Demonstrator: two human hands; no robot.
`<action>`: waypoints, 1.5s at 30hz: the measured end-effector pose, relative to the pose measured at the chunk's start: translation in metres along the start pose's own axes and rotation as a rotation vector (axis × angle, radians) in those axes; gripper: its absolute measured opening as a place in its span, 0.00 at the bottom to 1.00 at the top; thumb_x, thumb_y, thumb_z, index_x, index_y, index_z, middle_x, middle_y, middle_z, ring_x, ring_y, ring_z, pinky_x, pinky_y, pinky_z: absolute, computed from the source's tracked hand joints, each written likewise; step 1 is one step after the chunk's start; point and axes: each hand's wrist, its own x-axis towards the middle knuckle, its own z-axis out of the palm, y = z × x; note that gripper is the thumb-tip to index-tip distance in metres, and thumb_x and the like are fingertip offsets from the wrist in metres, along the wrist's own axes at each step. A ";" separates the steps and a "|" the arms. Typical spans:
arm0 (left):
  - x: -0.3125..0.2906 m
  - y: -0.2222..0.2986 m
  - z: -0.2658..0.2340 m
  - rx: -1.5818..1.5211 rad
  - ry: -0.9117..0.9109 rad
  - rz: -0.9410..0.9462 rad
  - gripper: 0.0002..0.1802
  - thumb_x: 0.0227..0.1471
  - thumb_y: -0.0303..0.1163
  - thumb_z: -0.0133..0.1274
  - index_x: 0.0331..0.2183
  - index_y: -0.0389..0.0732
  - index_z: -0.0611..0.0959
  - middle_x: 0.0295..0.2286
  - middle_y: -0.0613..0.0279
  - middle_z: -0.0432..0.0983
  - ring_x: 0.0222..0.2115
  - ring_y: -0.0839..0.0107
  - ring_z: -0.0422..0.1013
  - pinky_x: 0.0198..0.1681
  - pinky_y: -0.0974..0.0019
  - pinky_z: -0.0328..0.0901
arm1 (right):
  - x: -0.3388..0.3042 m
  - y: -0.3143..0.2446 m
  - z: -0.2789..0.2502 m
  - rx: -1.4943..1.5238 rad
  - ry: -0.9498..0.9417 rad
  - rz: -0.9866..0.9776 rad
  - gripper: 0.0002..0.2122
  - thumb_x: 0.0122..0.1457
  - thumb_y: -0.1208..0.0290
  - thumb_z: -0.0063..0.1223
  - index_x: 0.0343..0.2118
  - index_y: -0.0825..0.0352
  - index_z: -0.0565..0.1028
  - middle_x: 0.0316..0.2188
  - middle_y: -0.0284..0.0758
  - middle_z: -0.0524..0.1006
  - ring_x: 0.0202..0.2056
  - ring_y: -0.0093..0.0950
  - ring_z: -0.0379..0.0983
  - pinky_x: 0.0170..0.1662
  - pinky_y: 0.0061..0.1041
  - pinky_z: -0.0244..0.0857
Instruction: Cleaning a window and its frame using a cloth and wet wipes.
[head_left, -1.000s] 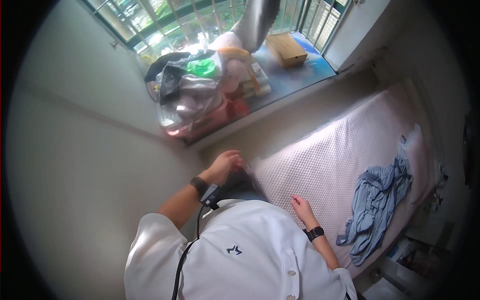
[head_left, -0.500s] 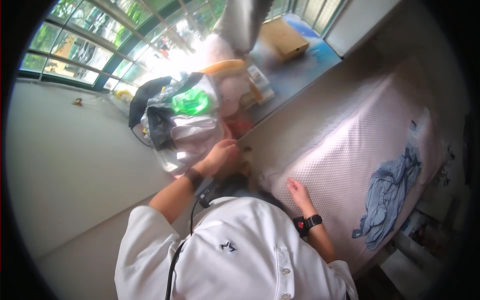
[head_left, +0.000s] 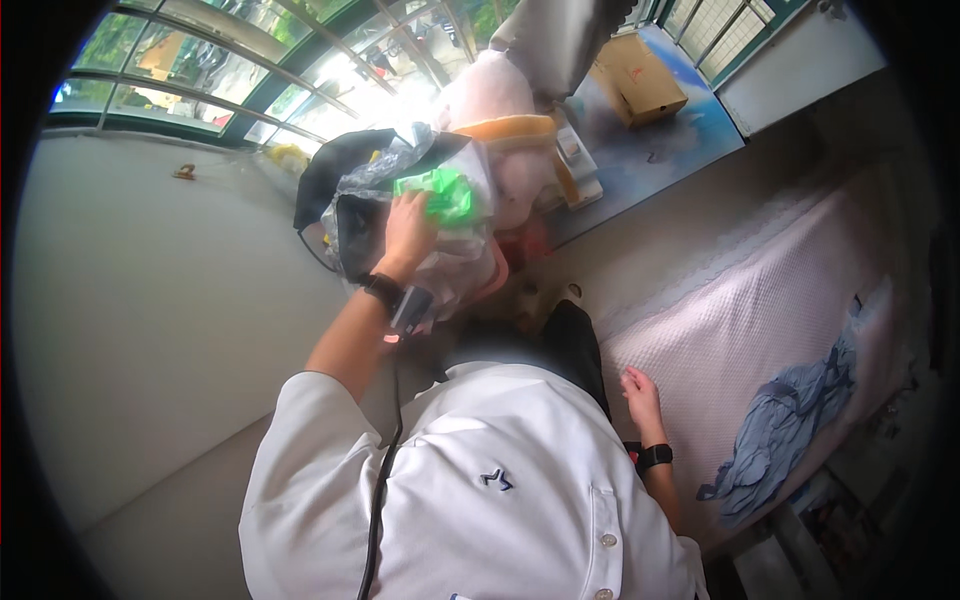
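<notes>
My left hand [head_left: 408, 235] reaches into the pile at the window. Its fingers close on the left edge of a crumpled green plastic bag [head_left: 452, 198]. Around that hand are a black bag [head_left: 325, 170], clear crinkled plastic [head_left: 385, 168] and pale translucent bags [head_left: 455, 265]. My right hand [head_left: 640, 396] hangs low beside the bed, its fingers loosely bent and holding nothing. Under it lies the edge of a pale pink textured bed cover [head_left: 700, 350].
Behind the pile stands a pink plush-looking thing [head_left: 490, 95] with an orange band. A cardboard box [head_left: 638, 80] rests on a blue patterned tabletop [head_left: 690, 120]. Crumpled blue-grey clothing [head_left: 785, 430] lies on the bed. A white wall panel [head_left: 170, 330] fills the left, below barred windows.
My left hand has moved up and forward from the pile's near edge onto the green bag. The right hand stays low by the bed. The whole view has shifted.
</notes>
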 end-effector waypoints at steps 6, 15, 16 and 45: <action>0.013 -0.001 0.013 0.238 -0.099 0.069 0.27 0.41 0.27 0.58 0.48 0.45 0.79 0.41 0.50 0.72 0.47 0.49 0.67 0.51 0.54 0.65 | 0.036 -0.057 -0.043 -0.203 -0.032 -0.141 0.18 0.62 0.66 0.53 0.53 0.70 0.74 0.37 0.38 0.80 0.38 0.24 0.75 0.44 0.24 0.69; 0.021 0.006 0.006 0.283 -0.048 0.005 0.07 0.43 0.25 0.52 0.29 0.39 0.82 0.34 0.52 0.75 0.41 0.53 0.70 0.41 0.55 0.68 | 0.105 -0.128 -0.120 -0.394 -0.084 -0.255 0.18 0.61 0.66 0.54 0.51 0.70 0.75 0.37 0.40 0.80 0.38 0.27 0.76 0.44 0.24 0.68; 0.023 0.002 0.004 0.239 -0.046 0.080 0.04 0.44 0.25 0.52 0.27 0.39 0.80 0.31 0.55 0.75 0.39 0.54 0.70 0.41 0.56 0.68 | 0.111 -0.141 -0.121 -0.406 -0.073 -0.281 0.18 0.61 0.66 0.54 0.51 0.70 0.75 0.37 0.40 0.80 0.38 0.27 0.76 0.44 0.24 0.69; 0.029 -0.023 -0.005 0.238 0.016 0.104 0.07 0.40 0.33 0.56 0.21 0.41 0.85 0.26 0.61 0.75 0.40 0.63 0.70 0.65 0.45 0.48 | 0.079 -0.209 0.008 -0.523 -0.115 -0.377 0.18 0.60 0.65 0.55 0.51 0.67 0.75 0.42 0.45 0.81 0.44 0.36 0.78 0.49 0.30 0.70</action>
